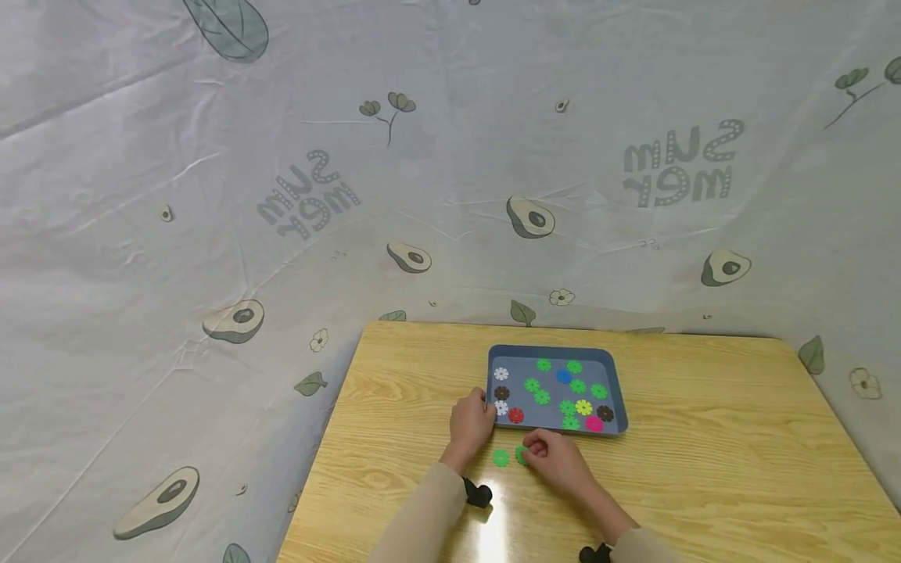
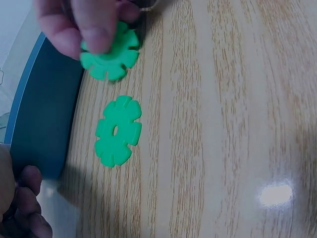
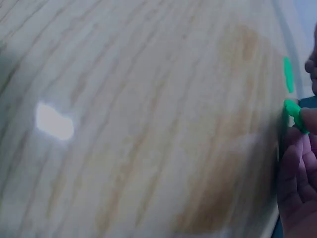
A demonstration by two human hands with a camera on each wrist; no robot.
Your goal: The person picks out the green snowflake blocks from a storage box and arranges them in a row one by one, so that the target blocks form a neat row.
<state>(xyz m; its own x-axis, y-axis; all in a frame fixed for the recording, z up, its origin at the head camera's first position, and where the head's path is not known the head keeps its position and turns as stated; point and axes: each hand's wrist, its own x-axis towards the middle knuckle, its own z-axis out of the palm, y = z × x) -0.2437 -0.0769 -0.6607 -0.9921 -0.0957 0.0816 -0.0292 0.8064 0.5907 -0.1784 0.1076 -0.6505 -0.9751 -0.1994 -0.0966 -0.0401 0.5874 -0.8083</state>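
My right hand (image 1: 559,461) pinches a green interlocking snowflake disc (image 2: 111,57) between thumb and fingers, just in front of the tray. A second green disc (image 1: 500,458) lies flat on the table to the left of it. At the near left corner of the blue-grey tray (image 1: 556,351), my left hand (image 1: 472,422) grips the side, its fingers curled in the left wrist view. Inside the tray several more discs are scattered, mostly green, with white, brown, red, yellow and pink ones and a blue disc (image 1: 565,376).
The wooden table (image 1: 732,438) stretches to both sides of the tray. Its back edge runs along a pale hanging cloth (image 1: 450,172) printed with avocados and leaves. Black wrist cameras sit at both sleeves.
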